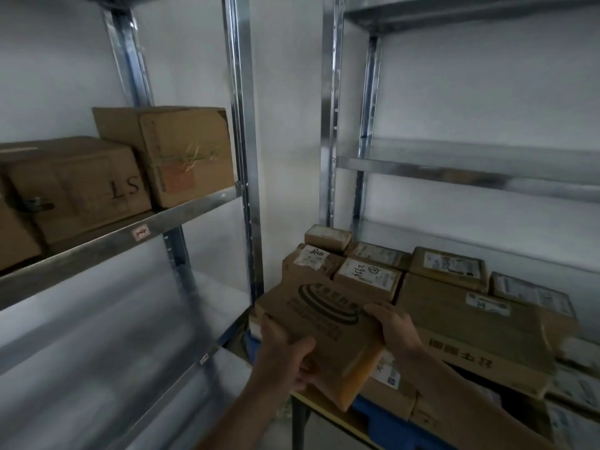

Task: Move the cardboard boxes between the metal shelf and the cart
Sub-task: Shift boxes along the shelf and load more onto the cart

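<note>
I hold a flat cardboard box (324, 323) with a dark oval print, tilted, above the left end of the cart (328, 414). My left hand (285, 355) grips its near left corner from below. My right hand (394, 326) clamps its right edge. The cart is piled with several cardboard boxes, among them a large flat box (470, 326) and small labelled ones (367, 274). On the left metal shelf (97, 245) stand a box marked "ST" (74, 186) and a taller box (181, 154) to its right.
Two metal shelf uprights (243, 141) (331, 125) flank a strip of white wall. The right-hand shelving unit (470, 170) behind the cart has bare boards. Lower boards of the left shelf (107, 319) lie bare. A blue crate (383, 420) sits under the cart's boxes.
</note>
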### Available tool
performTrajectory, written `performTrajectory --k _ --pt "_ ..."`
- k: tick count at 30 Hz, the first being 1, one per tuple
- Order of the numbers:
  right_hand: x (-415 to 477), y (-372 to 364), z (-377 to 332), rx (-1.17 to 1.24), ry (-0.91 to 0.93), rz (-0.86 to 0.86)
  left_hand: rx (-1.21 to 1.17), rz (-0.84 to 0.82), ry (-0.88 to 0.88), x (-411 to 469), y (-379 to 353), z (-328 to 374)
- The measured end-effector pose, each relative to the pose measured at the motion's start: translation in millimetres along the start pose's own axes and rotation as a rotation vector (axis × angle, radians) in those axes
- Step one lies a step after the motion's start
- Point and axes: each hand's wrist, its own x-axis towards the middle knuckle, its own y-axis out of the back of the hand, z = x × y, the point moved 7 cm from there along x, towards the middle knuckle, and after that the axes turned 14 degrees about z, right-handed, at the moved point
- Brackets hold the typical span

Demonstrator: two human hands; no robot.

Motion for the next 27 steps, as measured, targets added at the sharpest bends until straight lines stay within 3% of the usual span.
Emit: performTrajectory --k 15,19,23,27 --pt "68 -41 42 -0.075 -0.061 0.151 0.067 -0.014 0.078 76 -2 -22" --pt "69 -34 46 -0.161 -0.034 0.230 0.066 0.149 0.006 87 24 -5" --pt "64 -29 45 -0.261 -0.026 0.263 0.335 0.309 -0.125 117 55 17" --pt "60 -30 52 -0.346 -0.082 0.243 0.501 0.169 -0.167 125 45 40"
